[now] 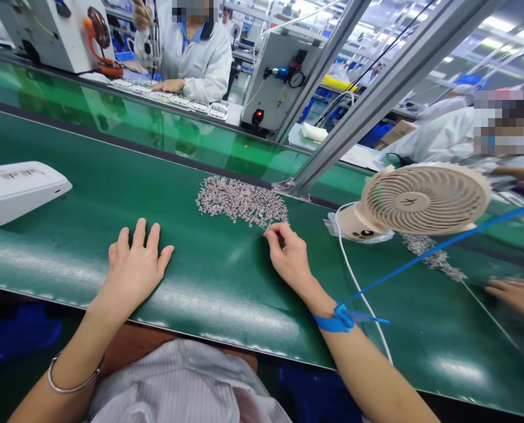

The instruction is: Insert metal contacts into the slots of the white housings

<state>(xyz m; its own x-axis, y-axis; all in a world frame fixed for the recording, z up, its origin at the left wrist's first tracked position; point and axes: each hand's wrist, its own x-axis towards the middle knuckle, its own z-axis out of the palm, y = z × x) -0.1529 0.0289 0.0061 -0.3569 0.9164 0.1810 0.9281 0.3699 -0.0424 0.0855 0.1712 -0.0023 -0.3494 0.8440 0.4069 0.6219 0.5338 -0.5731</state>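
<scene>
My left hand (134, 267) lies flat on the green conveyor belt (218, 294), fingers spread, holding nothing. My right hand (288, 255) has its fingertips pinched at the near edge of a pile of small silver metal parts (239, 201); whether a part is between the fingers is too small to tell. A blue strap (343, 317) is tied around my right wrist and runs up to the right.
A white device (17, 189) lies on the belt at the left. A beige desk fan (416, 201) with a white cable stands at the right, near a second heap of parts (433, 255). Another person's hand (517, 296) rests at the right edge. Two co-workers in white coats sit across the line.
</scene>
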